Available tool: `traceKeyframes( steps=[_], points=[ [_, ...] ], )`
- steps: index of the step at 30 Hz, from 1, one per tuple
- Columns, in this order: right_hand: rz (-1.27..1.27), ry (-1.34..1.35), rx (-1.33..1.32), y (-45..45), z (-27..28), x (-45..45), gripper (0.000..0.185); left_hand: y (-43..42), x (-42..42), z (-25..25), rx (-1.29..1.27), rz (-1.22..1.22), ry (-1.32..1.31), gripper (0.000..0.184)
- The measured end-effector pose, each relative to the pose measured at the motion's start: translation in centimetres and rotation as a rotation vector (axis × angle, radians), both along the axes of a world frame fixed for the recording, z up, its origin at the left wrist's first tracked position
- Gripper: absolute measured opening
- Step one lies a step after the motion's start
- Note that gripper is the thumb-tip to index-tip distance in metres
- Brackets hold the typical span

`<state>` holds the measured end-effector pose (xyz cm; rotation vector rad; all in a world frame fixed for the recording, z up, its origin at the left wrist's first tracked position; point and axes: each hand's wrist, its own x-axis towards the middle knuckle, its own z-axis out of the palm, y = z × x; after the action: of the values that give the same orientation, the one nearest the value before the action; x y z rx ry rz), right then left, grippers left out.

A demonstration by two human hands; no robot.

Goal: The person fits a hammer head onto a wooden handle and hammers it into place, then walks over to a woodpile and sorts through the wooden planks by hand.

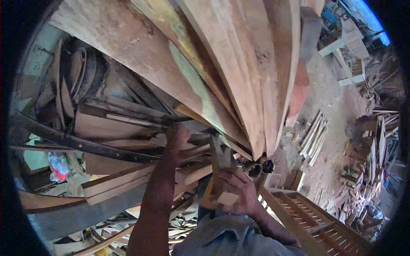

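Observation:
My right hand (pixel 239 185) is closed around a piece of wood (pixel 227 199) with a pale cut end, held close in front of my body. My left hand (pixel 177 134) reaches in among stacked wooden boards (pixel 115 128) on the left. Its fingers look curled, but it is dim there and what they grip, if anything, cannot be made out. Just beyond both hands stand long wide planks (pixel 239 55), leaning and narrowing toward the floor near my right hand. One narrow plank (pixel 188 70) among them has a pale greenish face.
A dark curved strip (pixel 106 149) crosses the boards at left. A wooden frame with slats (pixel 307 213) lies at lower right. A bundle of thin sticks (pixel 314 138) rests on the dusty floor. Scrap wood (pixel 371 149) is piled along the right side, and offcuts lie below the boards.

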<state>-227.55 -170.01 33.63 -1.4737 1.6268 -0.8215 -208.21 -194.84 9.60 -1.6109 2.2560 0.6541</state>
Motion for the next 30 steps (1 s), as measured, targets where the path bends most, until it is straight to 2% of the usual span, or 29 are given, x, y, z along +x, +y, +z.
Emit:
traceKeyframes(
  steps=[2,4,8,10,12,16,18,19,22,25,27,30],
  points=[
    [0.014,-0.019,0.01,-0.3,0.0,-0.2,0.082,-4.8,-1.5,2.5,0.084,0.314,-0.035,0.048],
    [0.021,-0.014,0.019,-0.5,-0.2,0.0,0.082,-8.8,0.1,-1.8,-0.566,0.581,0.625,0.053],
    [0.049,-0.02,0.052,-0.4,-0.6,-0.2,0.085,-16.6,0.3,2.1,-0.614,0.506,0.94,0.055],
    [0.092,-0.037,0.056,-0.8,-0.7,-0.2,0.085,-19.0,0.4,0.6,-0.841,0.317,0.826,0.052],
    [0.159,-0.032,0.045,-1.5,-0.7,-0.4,0.086,-19.8,0.9,-0.4,-0.919,0.234,0.693,0.049],
    [0.139,-0.052,0.005,-1.8,-0.9,0.2,0.084,-18.5,1.8,0.7,-0.728,0.269,0.507,0.044],
    [0.147,-0.026,-0.011,-1.6,-1.7,0.0,0.083,-16.8,1.7,3.1,-0.77,0.295,0.35,0.041],
    [0.159,-0.019,0.005,-1.8,-1.6,-0.1,0.087,-15.9,1.2,4.9,-0.711,0.374,0.446,0.039],
    [0.151,-0.012,0.048,-0.8,-1.8,-0.3,0.095,-12.2,1.6,5.8,-0.645,0.404,0.273,0.037],
    [0.117,-0.013,0.042,-0.2,-2.5,0.0,0.098,-7.3,1.7,6.8,-0.829,0.37,0.376,0.036],
    [0.138,-0.026,0.041,-1.5,-0.6,0.6,0.097,-5.5,1.2,7.4,-0.788,0.377,0.396,0.033],
    [0.123,-0.091,0.032,-2.5,0.5,0.5,0.08,-4.2,1.6,7.6,-0.819,0.373,0.489,0.029]
  ],
)
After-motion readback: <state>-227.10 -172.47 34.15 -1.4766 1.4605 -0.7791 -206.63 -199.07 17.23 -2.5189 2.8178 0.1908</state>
